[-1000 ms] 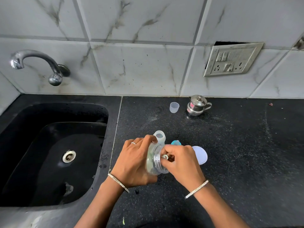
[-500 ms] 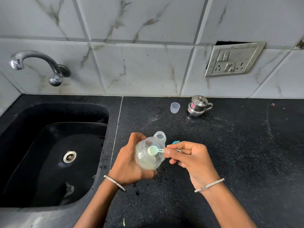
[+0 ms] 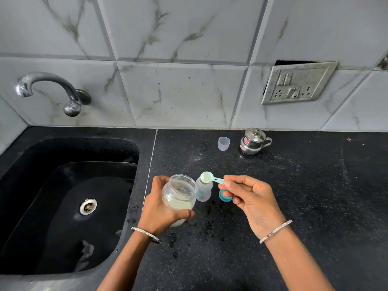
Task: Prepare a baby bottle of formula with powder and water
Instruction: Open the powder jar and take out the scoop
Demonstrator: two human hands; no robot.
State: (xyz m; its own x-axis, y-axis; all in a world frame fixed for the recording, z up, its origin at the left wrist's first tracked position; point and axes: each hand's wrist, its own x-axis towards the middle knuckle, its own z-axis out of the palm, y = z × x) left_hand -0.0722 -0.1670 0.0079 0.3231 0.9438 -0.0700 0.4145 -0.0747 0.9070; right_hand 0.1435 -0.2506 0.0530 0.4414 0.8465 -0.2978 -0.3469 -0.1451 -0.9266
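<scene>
Left grip (image 3: 161, 204): low centre of the frame, fingers and thumb wrapped round the powder jar (image 3: 179, 194), grasping it firmly.
Powder jar: clear, lidless, tilted with its mouth towards the upper right; pale powder lies in its lower part.
Right grip (image 3: 249, 196): right of centre, thumb and forefinger pinching the end of the scoop (image 3: 206, 177) by its handle, the other fingers loosely curled.
Scoop: pale green, bowl facing up and pale inside, held directly over the mouth of the baby bottle (image 3: 203, 189).
Baby bottle: small and clear with a coloured print, upright on the desk (image 3: 294, 206) in the centre of the frame, just right of the jar, whose edge overlaps it.
Teal cap (image 3: 225, 196): on the desk right of the bottle, partly hidden under the right fingers.
Small clear cup (image 3: 223, 143): upright near the back wall, above the bottle.
Steel pot (image 3: 253, 143): lidded, with a handle, just right of the cup.
Desk: black, speckled, with wet spots around the bottle.
Sink (image 3: 42, 148): black, left half of the frame, drain in its floor.
Tap (image 3: 48, 89): upper left, curved, on the tiled wall.
Socket plate (image 3: 298, 82): upper right, sitting crooked on the wall.
Bangles: one on each wrist.
</scene>
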